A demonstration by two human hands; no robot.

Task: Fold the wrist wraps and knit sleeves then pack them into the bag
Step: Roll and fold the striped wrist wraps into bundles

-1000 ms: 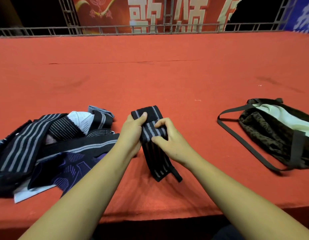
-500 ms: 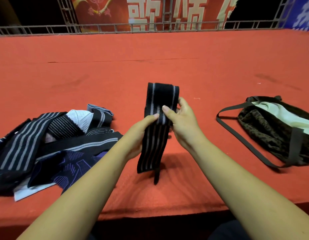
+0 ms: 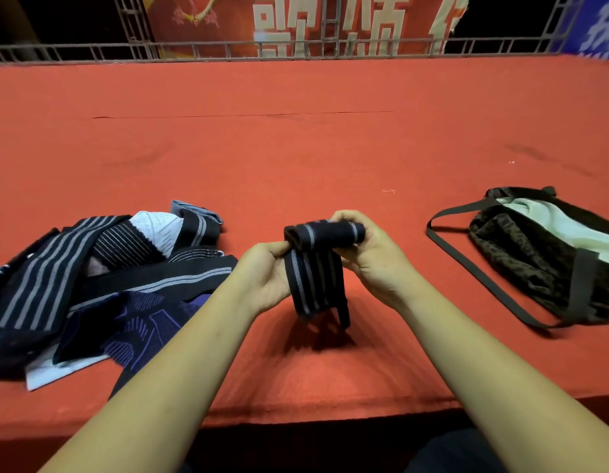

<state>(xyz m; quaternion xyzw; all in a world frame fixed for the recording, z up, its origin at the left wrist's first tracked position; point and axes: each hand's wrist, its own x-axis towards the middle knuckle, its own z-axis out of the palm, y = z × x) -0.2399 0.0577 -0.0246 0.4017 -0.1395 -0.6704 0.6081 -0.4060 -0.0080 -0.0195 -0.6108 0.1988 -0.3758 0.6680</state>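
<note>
You are mid-fold: your left hand (image 3: 267,273) and right hand (image 3: 369,254) both grip the wrap (image 3: 315,264) above the table's (image 3: 296,148) near edge. Next, tuck its tail, then carry it to the bag (image 3: 542,254) at the right edge.

red table (image 3: 296,148), wraps pile (image 3: 101,278), bag (image 3: 535,254)

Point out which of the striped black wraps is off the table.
The wrap held between both hands: its top is rolled, its tail hanging. The other striped wraps lie in the pile at left.
</note>
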